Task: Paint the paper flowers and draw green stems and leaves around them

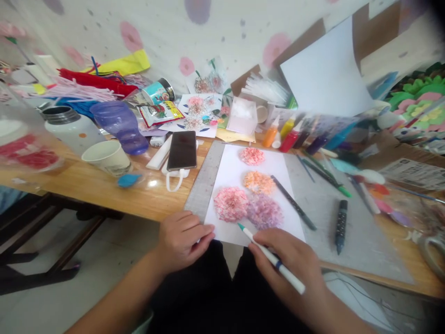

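A white marker with a teal tip point(287, 277) is gripped in my right hand point(290, 257). Its tip hovers at or just over the white paper point(224, 232), below the flowers; contact cannot be made out. My left hand point(184, 239) is closed at the paper's lower left corner, index finger and thumb together on its edge. Dabbed on the sheet are a red-pink flower point(252, 156), an orange flower point(259, 182), a pink flower point(231, 204) and a purple flower point(265, 211). A dark pen point(294, 202) lies across the paper's right side.
Under the paper is a grey mat point(351, 250), with a dark marker point(341, 227) on it. Paint bottles point(290, 138) stand behind. Leftward are a phone point(181, 150), a paper cup point(106, 157) and a purple vase-like container point(120, 127). A cardboard box point(406, 162) is at right.
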The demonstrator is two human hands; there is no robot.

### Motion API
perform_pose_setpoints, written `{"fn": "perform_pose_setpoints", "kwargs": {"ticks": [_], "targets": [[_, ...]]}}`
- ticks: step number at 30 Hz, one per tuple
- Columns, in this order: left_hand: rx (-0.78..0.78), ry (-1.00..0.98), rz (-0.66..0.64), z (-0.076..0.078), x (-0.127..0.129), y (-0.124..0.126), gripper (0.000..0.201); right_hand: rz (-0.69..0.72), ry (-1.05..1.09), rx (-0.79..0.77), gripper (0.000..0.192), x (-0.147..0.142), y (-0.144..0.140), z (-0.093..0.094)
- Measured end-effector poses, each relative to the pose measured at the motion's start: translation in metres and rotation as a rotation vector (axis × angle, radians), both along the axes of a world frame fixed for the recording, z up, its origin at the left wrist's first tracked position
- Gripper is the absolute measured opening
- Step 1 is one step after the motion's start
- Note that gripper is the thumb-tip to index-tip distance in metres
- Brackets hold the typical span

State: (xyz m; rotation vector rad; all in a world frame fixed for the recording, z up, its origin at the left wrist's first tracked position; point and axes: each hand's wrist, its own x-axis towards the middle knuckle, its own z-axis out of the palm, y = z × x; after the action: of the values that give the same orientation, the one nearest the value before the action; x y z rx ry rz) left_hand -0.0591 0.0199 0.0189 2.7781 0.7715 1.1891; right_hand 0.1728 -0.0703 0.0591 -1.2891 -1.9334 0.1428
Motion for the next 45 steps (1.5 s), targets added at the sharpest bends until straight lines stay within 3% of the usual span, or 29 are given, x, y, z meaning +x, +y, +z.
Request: {"fn": "perform_pose_setpoints", "kwargs": {"ticks": [6,13,19,22,24,27,31,36,41,43,45], "targets": [[-0.005,-0.003,-0.002,-0.001,0.001,0.0,0.008,0.031,-0.034,-0.017,0.016,-0.007,0.004,0.001],[-0.005,0.002,-0.001,-0.001,0.001,0.0,0.008,0.156,0.095,-0.186,0.015,0.002,-0.014,0.027],[-0.002,0.007,-0.001,-0.001,0.0,0.0,0.01,-0.312,0.652,-0.159,0.006,0.042,-0.028,0.027],[-0.016,0.017,-0.001,0.0,-0.001,0.0,0.011,-0.438,0.881,-0.109,0.011,0.059,-0.021,0.023],[-0.026,0.025,-0.005,0.0,-0.002,0.0,0.013,-0.432,0.948,-0.096,0.013,0.068,-0.018,0.02],[-0.03,0.028,-0.011,0.002,-0.003,0.0,0.014,-0.354,0.924,-0.187,0.015,0.074,-0.022,0.011],[-0.03,0.028,-0.015,0.004,-0.002,0.001,0.014,-0.439,0.743,-0.38,0.022,0.065,-0.031,-0.003],[-0.027,0.029,-0.008,0.003,0.0,0.002,0.015,-0.412,0.62,-0.364,0.02,0.057,-0.028,-0.011],[-0.031,0.029,-0.008,0.002,-0.001,0.003,0.014,-0.306,0.472,-0.358,0.02,0.068,-0.025,-0.013],[-0.036,0.031,-0.01,0.003,-0.001,0.002,0.014,-0.263,0.514,-0.405,0.024,0.074,-0.027,-0.012],[-0.038,0.033,-0.015,0.003,0.0,0.002,0.015,-0.2,0.718,-0.436,0.024,0.082,-0.027,-0.007]]}}
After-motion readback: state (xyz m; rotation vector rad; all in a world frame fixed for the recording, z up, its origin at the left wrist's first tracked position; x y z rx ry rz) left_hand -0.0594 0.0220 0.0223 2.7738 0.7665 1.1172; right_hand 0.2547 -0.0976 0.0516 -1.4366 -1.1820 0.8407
